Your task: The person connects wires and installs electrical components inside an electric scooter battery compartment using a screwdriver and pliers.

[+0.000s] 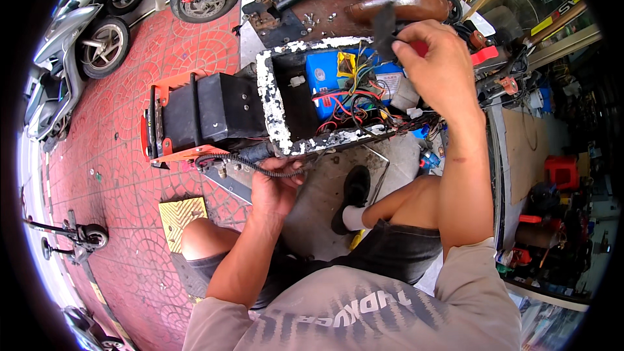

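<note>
An electric scooter's deck lies open in front of me, its rim [276,107] crusted with flaky white residue. Inside sits a blue battery pack [318,71], with a tangle of thin coloured wires [354,101] over its right part. My left hand [276,190] is below the deck's near edge, fingers curled around a black corrugated cable sleeve [244,161]. Above the far right corner of the compartment, my right hand [437,65] pinches a dark flat piece [385,27], blurred, its kind unclear. A white connector [297,80] rests in the compartment's left part.
A black box [214,110] in an orange frame forms the scooter's left end. Loose screws [312,21] lie on a brown board beyond, near a brown curved cover [396,8]. Parked motorbikes [104,45] stand far left. A cluttered workshop with a red stool [562,172] is at right.
</note>
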A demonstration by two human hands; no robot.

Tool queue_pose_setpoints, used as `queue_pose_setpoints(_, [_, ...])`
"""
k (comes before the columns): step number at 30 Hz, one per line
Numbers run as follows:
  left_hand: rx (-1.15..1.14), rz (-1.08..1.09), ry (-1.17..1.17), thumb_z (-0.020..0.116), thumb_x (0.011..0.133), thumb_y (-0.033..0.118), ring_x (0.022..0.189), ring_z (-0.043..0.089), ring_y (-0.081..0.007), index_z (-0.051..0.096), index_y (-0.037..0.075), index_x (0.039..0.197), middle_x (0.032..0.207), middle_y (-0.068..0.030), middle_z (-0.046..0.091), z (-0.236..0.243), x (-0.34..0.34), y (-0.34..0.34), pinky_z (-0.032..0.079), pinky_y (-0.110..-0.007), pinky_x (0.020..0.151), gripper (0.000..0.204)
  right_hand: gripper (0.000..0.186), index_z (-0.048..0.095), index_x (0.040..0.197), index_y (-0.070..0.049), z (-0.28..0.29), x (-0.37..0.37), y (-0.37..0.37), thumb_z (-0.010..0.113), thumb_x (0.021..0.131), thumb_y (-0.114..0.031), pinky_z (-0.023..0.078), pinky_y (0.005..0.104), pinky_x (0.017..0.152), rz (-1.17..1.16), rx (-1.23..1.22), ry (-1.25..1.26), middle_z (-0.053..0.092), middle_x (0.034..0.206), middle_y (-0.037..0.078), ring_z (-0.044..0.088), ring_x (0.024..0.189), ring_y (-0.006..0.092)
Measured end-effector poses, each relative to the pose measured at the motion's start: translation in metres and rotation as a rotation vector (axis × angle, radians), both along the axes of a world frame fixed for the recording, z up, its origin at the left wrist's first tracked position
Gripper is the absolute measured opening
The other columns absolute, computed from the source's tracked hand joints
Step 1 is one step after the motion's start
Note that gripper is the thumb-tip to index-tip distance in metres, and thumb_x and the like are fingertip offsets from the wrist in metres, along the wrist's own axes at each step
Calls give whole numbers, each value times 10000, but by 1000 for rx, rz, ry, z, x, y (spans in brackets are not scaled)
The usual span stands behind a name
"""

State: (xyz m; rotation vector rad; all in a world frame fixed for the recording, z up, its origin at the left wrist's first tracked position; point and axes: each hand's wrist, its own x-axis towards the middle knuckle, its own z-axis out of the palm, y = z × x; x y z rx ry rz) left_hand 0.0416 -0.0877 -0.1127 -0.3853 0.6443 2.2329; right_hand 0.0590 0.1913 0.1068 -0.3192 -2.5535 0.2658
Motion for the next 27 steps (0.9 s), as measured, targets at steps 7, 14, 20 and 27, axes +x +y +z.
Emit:
queue_pose_setpoints(7, [11,6,-1,628,853,137,802,711,-176,707,61,1033,959,-115,773,2,0,2,545,-339,636,210,183,754,899,-32,-21,-43,-56,687,846,-194,571,470,851,427,75,-192,723,967,148,698,953,375])
queue_pose_setpoints(14, [8,-4,-20,622,860,119,817,707,-192,705,50,1031,983,-134,770,4,0,0,549,-356,662,202,201,820,1004,-106,-87,-123,-97,657,890,-139,610,405,803,338,425,-826,795,1063,95,767,999,281])
queue_pose_setpoints(20, [37,-3,-18,620,867,119,818,708,-194,700,45,1042,985,-139,768,3,0,1,552,-354,656,205,206,826,1012,-132,-110,-128,-91,648,911,-149,614,399,800,298,481,-786,801,1056,69,773,987,256])
queue_pose_setpoints(27, [18,-8,1,624,876,128,821,704,-194,691,43,1066,991,-130,763,2,-1,-2,548,-348,645,219,228,817,1039,-122,-91,-123,-87,658,885,-177,609,426,811,278,337,-805,791,1053,110,765,992,288])
